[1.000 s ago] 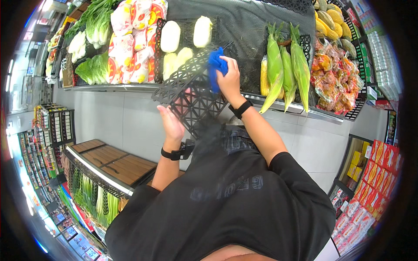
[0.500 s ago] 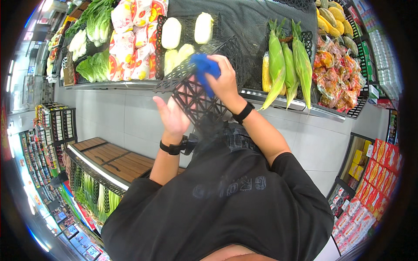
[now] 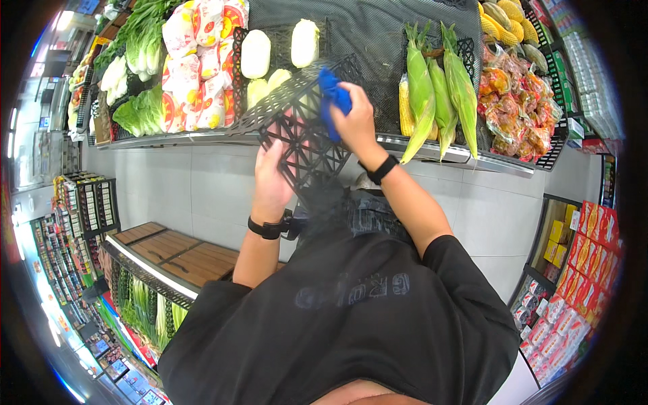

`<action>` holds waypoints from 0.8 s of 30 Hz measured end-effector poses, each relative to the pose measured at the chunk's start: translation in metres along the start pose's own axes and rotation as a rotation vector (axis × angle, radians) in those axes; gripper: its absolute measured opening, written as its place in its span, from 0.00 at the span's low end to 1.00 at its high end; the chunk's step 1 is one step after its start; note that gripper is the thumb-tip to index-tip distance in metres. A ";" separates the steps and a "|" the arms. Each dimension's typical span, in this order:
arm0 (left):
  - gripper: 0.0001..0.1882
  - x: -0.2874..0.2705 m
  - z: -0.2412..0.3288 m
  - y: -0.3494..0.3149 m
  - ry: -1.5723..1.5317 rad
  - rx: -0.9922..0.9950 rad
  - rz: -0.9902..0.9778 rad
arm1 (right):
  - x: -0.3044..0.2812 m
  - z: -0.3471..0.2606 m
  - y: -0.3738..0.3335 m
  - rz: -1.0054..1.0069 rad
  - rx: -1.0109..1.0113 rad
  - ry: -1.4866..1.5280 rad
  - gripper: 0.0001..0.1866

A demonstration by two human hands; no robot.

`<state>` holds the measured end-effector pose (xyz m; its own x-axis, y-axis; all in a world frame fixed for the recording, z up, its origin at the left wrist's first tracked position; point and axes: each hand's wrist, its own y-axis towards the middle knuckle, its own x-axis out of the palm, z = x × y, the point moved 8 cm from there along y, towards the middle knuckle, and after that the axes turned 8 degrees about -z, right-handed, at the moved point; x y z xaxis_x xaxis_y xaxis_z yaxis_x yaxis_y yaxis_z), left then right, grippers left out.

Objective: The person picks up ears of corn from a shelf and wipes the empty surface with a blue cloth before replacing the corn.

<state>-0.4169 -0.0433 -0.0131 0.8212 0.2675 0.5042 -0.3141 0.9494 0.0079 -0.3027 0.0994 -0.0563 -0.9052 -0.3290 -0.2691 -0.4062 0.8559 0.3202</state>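
A black plastic lattice panel, bent into an angled shape, is held tilted in front of my chest. My left hand grips its left side, with the thumb in front and the fingers partly showing through the gaps behind. A crumpled blue cloth is bunched in my right hand, against the panel's upper right edge. The cloth and that edge are slightly blurred. Just beyond the panel, pale cabbages sit on the display, one partly hidden by the lattice.
A black-matted display stand runs across the far side. On it are corn ears, bagged orange-red produce, white-and-red packages and lettuce. A wooden-topped case stands at left, boxed goods at right.
My right hand has moved slightly right and up along the panel with the blue cloth. My left thumb, held out before, has come in against the panel. The view has shifted a little.
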 end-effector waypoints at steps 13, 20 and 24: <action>0.36 0.005 -0.007 0.001 -0.259 -0.008 -0.102 | -0.008 0.007 -0.020 -0.043 0.087 -0.017 0.18; 0.36 0.009 0.017 0.005 -0.288 0.058 0.055 | 0.020 -0.138 -0.074 -0.299 -0.411 0.220 0.23; 0.37 -0.001 0.027 0.013 -0.257 0.139 -0.031 | -0.011 -0.050 -0.032 -0.137 -0.208 -0.038 0.22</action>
<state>-0.4344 -0.0359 0.0102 0.6892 0.1716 0.7040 -0.3678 0.9200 0.1358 -0.2857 0.0561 -0.0184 -0.8360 -0.4178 -0.3558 -0.5457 0.7021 0.4575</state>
